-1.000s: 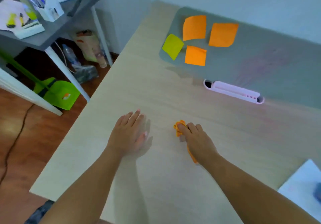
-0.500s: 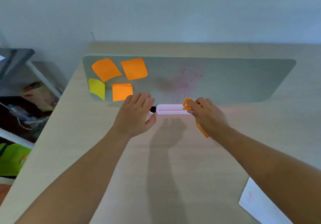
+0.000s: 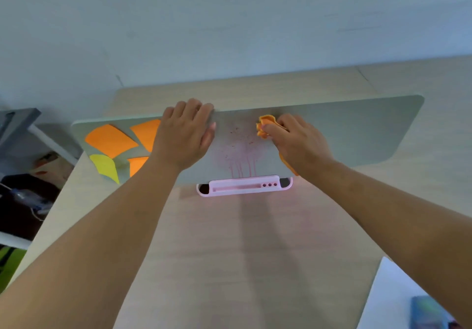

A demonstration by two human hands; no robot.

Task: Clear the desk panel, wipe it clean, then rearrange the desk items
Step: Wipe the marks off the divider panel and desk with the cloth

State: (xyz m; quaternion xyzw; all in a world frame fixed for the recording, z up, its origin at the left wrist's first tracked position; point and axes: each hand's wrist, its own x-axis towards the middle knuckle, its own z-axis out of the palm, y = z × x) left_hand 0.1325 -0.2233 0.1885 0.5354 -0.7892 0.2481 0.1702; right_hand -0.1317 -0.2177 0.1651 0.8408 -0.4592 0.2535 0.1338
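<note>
A grey-green desk panel [image 3: 357,129] stands upright across the back of the wooden desk [image 3: 229,252]. My left hand [image 3: 184,134] grips its top edge, fingers curled over the rim. My right hand [image 3: 296,142] presses a crumpled orange cloth [image 3: 265,125] against the panel near its top. Red specks and drip streaks [image 3: 241,155] stain the panel between my hands. Orange sticky notes [image 3: 109,139] and a yellow sticky note [image 3: 106,167] cling to the panel's left end, partly hidden by my left arm. A pink holder [image 3: 242,187] sits at the panel's foot.
A white sheet [image 3: 398,295] with a dark bluish object [image 3: 429,313] on it lies at the desk's near right corner. At the left, a grey side table [image 3: 18,121] and floor clutter [image 3: 23,201] stand beside the desk. A pale wall [image 3: 229,22] rises behind.
Both hands rose from the desk top and pink holder to the panel. The left hand took hold of its top edge, and the right carried the cloth up onto the stained area.
</note>
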